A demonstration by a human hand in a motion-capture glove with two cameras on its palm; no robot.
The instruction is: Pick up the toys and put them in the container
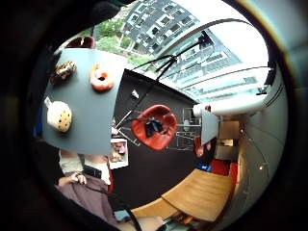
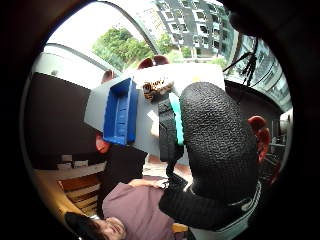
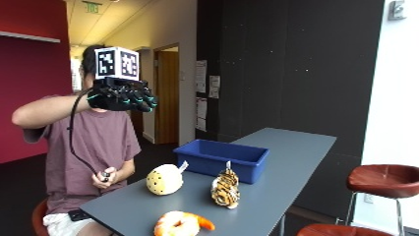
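My gloved right hand (image 3: 124,98) is raised at head height, well above the near end of the grey table (image 3: 288,162); its fingers hang loosely curled and hold nothing. Three toys lie on the table below: a yellow spotted plush (image 3: 165,179), a striped tiger plush (image 3: 225,189) and an orange plush (image 3: 180,223) at the near edge. The blue container (image 3: 223,158) stands just behind them and looks empty. The little finger side palm view shows the tiger (image 1: 62,70), orange plush (image 1: 102,78) and yellow plush (image 1: 60,115) far off. A gloved finger (image 2: 217,135) fills the thumb side view, beside the container (image 2: 120,111).
Red-brown stools (image 3: 383,179) stand along the table's right side, and one more (image 1: 154,126) shows past the table's edge. The person sits at the table's near left corner, bare left hand (image 3: 108,176) in the lap. A dark wall runs behind the table.
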